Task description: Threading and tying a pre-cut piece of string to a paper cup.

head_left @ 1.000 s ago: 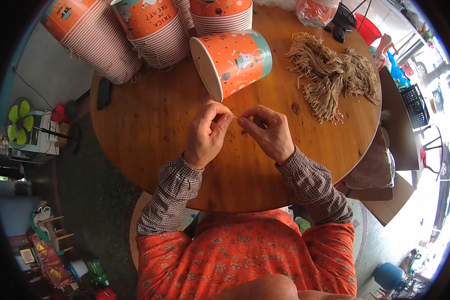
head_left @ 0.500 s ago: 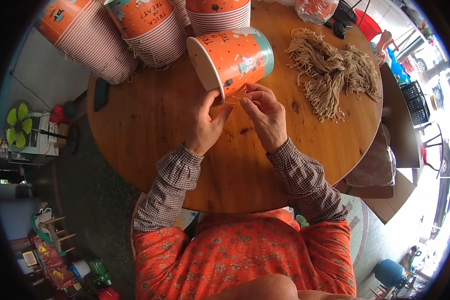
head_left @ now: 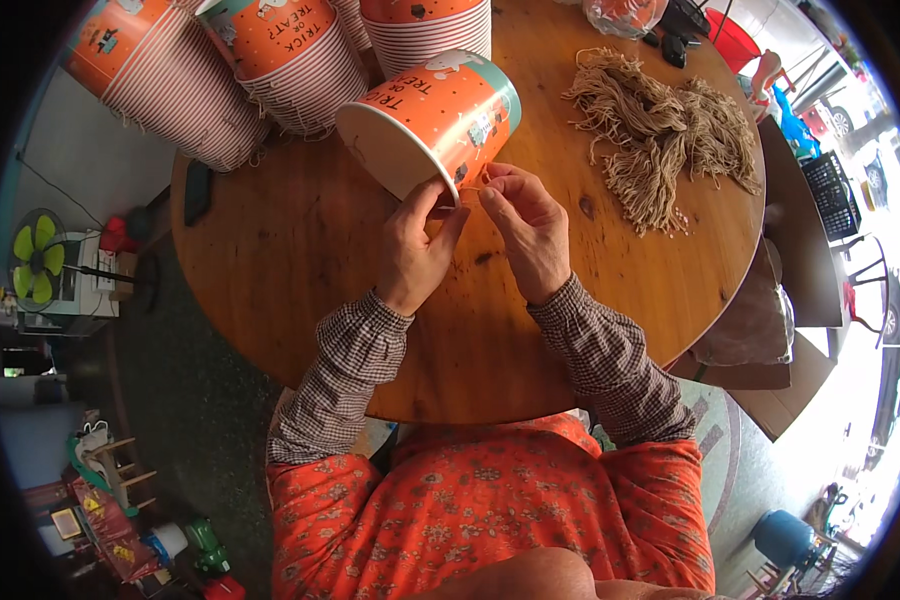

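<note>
An orange and teal paper bucket lies tilted on its side on the round wooden table, its white-rimmed mouth turned toward the lower left. My left hand is closed on the near part of that rim, fingers inside the mouth and thumb outside. Just right of the rim, my right hand pinches a thin cord, which runs to the bucket's wall near the rim. Most of the cord is hidden by my fingers. A loose bundle of beige cords rests to the right of the bucket.
Nested stacks of matching buckets stand and lean at the far left and back. A dark phone-like object is near the table's left edge. At the back right are a clear plastic bag and a red basin.
The bucket has turned and shifted left, so its mouth faces more toward me. My left hand has moved slightly right along with its rim; my right hand stays nearly in place, still pinching the cord.
</note>
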`<control>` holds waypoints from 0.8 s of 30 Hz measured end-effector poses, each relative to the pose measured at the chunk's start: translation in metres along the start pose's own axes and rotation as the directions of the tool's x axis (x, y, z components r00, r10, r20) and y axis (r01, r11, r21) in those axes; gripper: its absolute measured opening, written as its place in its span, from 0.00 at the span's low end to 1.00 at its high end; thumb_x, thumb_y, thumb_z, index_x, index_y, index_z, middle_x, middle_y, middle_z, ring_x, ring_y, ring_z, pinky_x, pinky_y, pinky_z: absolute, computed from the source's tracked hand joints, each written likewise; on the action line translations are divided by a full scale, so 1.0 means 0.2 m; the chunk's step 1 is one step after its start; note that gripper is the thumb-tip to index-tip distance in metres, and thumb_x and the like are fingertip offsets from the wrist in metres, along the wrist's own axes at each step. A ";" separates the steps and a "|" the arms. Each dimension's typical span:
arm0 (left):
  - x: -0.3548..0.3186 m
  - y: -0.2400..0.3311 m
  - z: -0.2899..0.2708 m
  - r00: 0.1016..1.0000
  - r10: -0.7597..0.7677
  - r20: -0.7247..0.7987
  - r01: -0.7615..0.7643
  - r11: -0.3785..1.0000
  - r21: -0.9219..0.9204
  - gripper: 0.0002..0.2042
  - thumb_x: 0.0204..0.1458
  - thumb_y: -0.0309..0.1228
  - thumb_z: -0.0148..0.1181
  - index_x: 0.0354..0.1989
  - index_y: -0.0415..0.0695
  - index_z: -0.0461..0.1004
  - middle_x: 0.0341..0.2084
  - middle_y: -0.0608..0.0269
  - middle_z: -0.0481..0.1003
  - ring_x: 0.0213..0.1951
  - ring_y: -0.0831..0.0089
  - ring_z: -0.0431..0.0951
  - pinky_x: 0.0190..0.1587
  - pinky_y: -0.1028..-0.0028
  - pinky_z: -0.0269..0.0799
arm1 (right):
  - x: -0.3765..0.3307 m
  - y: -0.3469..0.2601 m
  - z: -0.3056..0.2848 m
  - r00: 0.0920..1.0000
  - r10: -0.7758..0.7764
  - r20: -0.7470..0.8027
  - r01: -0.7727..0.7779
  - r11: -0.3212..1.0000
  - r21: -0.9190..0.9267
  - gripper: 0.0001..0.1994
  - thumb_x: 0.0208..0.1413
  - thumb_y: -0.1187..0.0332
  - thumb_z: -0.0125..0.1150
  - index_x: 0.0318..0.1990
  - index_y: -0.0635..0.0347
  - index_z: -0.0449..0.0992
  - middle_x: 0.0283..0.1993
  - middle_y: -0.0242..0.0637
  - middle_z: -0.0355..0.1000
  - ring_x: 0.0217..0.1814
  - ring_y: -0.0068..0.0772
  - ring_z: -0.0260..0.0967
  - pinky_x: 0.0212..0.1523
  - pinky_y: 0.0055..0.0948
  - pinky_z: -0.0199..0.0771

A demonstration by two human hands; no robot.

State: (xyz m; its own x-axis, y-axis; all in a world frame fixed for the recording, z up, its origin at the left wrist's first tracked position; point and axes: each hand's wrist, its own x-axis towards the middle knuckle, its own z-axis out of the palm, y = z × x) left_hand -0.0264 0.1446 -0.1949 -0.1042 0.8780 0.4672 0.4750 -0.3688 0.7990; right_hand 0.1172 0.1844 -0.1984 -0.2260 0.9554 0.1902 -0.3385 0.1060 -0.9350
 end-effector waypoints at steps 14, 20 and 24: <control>0.00 -0.01 0.01 0.999 0.034 -0.020 -0.034 0.999 0.024 0.12 0.53 0.21 0.59 0.46 0.37 0.70 0.32 0.62 0.77 0.33 0.78 0.77 0.35 0.78 0.71 | 0.00 0.01 -0.01 0.999 0.036 -0.013 -0.034 0.995 0.094 0.08 0.58 0.70 0.60 0.38 0.67 0.74 0.52 0.38 0.67 0.51 0.23 0.68 0.54 0.25 0.69; 0.00 -0.02 0.01 1.000 0.014 -0.013 -0.014 1.000 0.015 0.14 0.52 0.22 0.60 0.47 0.36 0.70 0.34 0.58 0.76 0.33 0.72 0.78 0.36 0.75 0.73 | 0.01 0.02 -0.01 0.999 0.051 -0.016 -0.050 0.996 0.079 0.08 0.58 0.71 0.60 0.40 0.67 0.73 0.51 0.36 0.69 0.51 0.22 0.67 0.54 0.24 0.68; 0.00 -0.02 0.01 1.000 -0.012 0.000 0.012 1.000 0.003 0.14 0.50 0.22 0.62 0.46 0.35 0.70 0.36 0.54 0.76 0.34 0.66 0.80 0.37 0.72 0.76 | 0.01 0.01 0.00 0.998 0.065 -0.023 -0.062 0.990 0.124 0.08 0.58 0.71 0.60 0.39 0.67 0.73 0.51 0.36 0.69 0.51 0.23 0.67 0.54 0.24 0.68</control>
State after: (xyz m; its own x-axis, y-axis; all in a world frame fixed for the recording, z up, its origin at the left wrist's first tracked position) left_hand -0.0264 0.1459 -0.1981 -0.1096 0.8822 0.4579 0.4768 -0.3575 0.8030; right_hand 0.1165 0.1859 -0.2008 -0.2262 0.9665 0.1216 -0.4350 0.0115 -0.9004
